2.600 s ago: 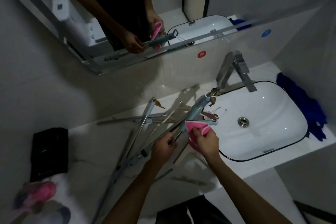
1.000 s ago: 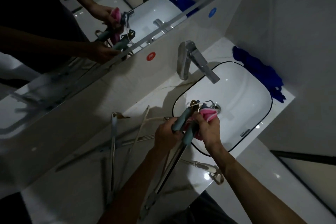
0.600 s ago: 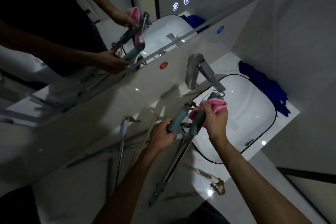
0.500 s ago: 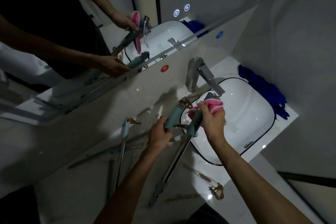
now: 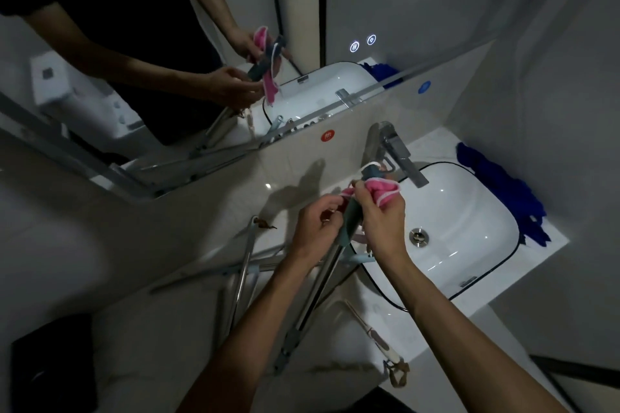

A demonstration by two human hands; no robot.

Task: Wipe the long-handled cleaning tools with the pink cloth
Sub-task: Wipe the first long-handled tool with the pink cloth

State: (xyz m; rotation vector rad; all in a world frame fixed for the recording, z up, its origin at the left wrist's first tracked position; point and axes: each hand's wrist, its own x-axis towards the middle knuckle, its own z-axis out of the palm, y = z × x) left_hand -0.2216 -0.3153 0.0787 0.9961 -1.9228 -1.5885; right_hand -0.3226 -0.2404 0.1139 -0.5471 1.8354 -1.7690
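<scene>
- Both hands meet over the near-left rim of the sink (image 5: 483, 285), which seems a sensible spot to catch whatever comes off the tool.
- Right hand (image 5: 382, 225) is clenched round the pink cloth (image 5: 382, 189), bunching it against the upper end of the tool; the wad gives a thick pad for rubbing the grip.
- Left hand (image 5: 317, 228) has its fingers curled in beside the teal handle (image 5: 350, 223), apparently pinching a corner of the cloth or steadying the handle; which one is hard to tell.
- Held tool (image 5: 315, 298) slopes from the hands down toward the viewer, its lower end over the table (image 5: 167, 329); likely held so, the top stays within easy reach.
- Several other long-handled tools (image 5: 241, 271) lie crossed on the table left of the sink, probably waiting their turn or already done.
- One smaller brush (image 5: 379, 339) lies near the table's front edge.
- Beyond the hands stands the faucet (image 5: 389, 147); a blue cloth (image 5: 503, 191) lies right of the sink, and the mirror (image 5: 201, 43) repeats the hands.
</scene>
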